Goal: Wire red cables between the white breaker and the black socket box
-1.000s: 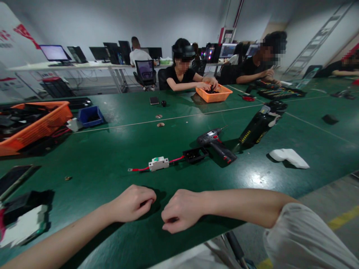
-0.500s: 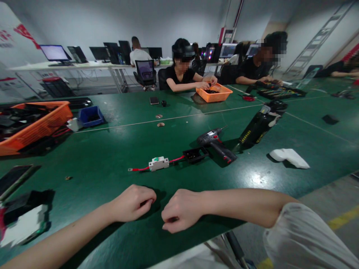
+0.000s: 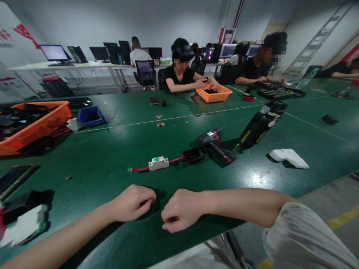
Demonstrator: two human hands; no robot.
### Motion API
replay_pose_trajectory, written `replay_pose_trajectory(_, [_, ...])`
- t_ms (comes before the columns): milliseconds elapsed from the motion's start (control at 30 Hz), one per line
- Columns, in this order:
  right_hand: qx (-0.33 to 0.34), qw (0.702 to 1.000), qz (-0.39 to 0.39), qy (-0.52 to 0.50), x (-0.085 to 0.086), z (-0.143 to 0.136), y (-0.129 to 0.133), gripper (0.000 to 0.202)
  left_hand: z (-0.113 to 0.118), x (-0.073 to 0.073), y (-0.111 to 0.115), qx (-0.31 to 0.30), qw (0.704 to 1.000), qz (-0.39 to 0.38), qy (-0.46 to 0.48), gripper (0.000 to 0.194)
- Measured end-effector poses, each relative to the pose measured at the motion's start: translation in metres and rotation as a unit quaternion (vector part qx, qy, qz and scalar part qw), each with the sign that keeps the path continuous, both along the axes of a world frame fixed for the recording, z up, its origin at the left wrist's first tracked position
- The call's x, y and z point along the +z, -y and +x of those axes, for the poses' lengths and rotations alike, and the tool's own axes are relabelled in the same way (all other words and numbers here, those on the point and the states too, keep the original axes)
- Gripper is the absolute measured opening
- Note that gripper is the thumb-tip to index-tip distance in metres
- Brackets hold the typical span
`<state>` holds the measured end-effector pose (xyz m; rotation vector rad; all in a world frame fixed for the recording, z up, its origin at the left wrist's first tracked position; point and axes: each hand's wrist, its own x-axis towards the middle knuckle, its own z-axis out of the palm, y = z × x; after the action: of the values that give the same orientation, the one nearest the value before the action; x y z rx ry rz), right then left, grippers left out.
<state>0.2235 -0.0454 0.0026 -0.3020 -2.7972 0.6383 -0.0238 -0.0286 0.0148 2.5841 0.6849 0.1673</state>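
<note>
Both of my hands rest curled on the green table (image 3: 117,149) near its front edge, a small gap between them. My left hand (image 3: 133,203) is closed in a loose fist with nothing showing in it. Likewise my right hand (image 3: 181,211) is loosely closed, and no object shows in its fingers. Beyond them lies a white circuit breaker (image 3: 159,163) with red wires; its left wire ends in a metal lug (image 3: 130,170). The right wire runs to a black open box (image 3: 195,154). A cordless drill (image 3: 217,145) lies on its side beside that box.
A black bottle (image 3: 258,127) and crumpled white tissue (image 3: 290,157) are at right. Orange basket (image 3: 60,119), blue bin (image 3: 91,116) and white breakers (image 3: 28,226) are at left. Across the table, a person in a headset (image 3: 182,73) reaches into another orange basket (image 3: 214,97).
My hands and the things near them stay put. Across the table, the person's hands have shifted over the orange basket, one now lifting a small dark piece.
</note>
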Motion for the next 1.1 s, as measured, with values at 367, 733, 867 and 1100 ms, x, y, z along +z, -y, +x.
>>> replay_pose_trajectory(367, [-0.003, 1.000, 0.001, 0.006, -0.0021, -0.0004, 0.0006, 0.029, 0.0005, -0.0009, -0.0010, -0.001, 1.000, 0.002, -0.006, 0.018])
replay_pose_trajectory(733, [0.002, 1.000, -0.004, 0.008, -0.0006, -0.0002, 0.0003, 0.030, -0.0002, -0.0007, -0.0007, -0.002, 1.000, 0.002, -0.002, 0.018])
replay_pose_trajectory(867, [-0.003, 1.000, 0.003, 0.008, -0.0002, -0.0004, 0.0004, 0.030, -0.0003, -0.0005, -0.0005, -0.005, 1.000, 0.005, 0.002, 0.018])
replay_pose_trajectory(1100, [-0.001, 1.000, -0.001, 0.005, 0.0004, 0.0001, 0.0006, 0.030, 0.0010, 0.0005, -0.0008, -0.002, 1.000, 0.009, 0.010, 0.017])
